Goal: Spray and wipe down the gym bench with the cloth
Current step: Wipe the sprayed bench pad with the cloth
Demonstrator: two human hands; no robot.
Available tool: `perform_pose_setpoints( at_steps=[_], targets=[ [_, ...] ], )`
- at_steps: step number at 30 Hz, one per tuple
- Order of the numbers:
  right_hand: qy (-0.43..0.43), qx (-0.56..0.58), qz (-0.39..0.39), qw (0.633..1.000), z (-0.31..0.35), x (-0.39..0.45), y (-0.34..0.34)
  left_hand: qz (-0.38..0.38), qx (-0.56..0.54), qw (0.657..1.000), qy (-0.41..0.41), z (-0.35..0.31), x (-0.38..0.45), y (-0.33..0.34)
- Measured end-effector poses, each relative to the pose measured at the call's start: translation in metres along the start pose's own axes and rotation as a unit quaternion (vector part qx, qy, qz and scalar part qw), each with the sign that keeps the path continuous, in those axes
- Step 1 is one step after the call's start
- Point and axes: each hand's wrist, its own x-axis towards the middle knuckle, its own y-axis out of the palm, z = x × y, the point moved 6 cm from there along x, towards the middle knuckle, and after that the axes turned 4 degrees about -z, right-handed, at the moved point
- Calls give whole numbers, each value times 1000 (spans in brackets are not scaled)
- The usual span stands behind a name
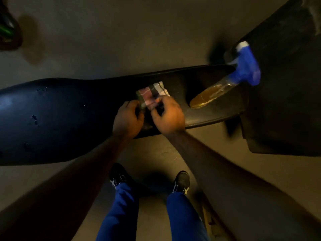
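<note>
Here both hands, left (128,117) and right (167,115), take a pinching grip on the checked cloth (152,94) at frame centre, over the black worktop (69,110). The spray bottle (225,84) lies tilted at upper right beside the worktop's end edge; bare padding stretches left.

No text, label, brand, number or sign can be read anywhere in the head view. The spray bottle (224,84) lying on the gym bench (69,119) is seen with a blue trigger head and a clear body, but no lettering can be made out on it. Pale markings are seen on the shoes (181,182), too blurred to be read as any brand.
</note>
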Motion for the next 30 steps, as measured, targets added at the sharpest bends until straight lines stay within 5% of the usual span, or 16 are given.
perform_pose_setpoints(
  at_steps=[6,13,18,23,25,28,30],
  targets=[
    [-62,-174,113,976,-26,41,80,-62,64,995,34,50,29,-8],
    [-91,-259,89,957,-26,56,103,-95,52,992,61,99,34,-27],
    [-28,-269,42,962,8,98,129,-88,59,991,78,123,43,-41],
    [-188,-247,189,932,27,44,148,-83,56,993,65,136,49,-51],
    [-161,-273,138,938,20,82,146,-72,56,992,86,141,51,-48],
    [-1,-267,46,962,33,113,157,-97,33,992,75,151,48,-58],
    [-61,-246,68,965,61,79,178,-109,23,992,54,155,40,-64]
  ],
)
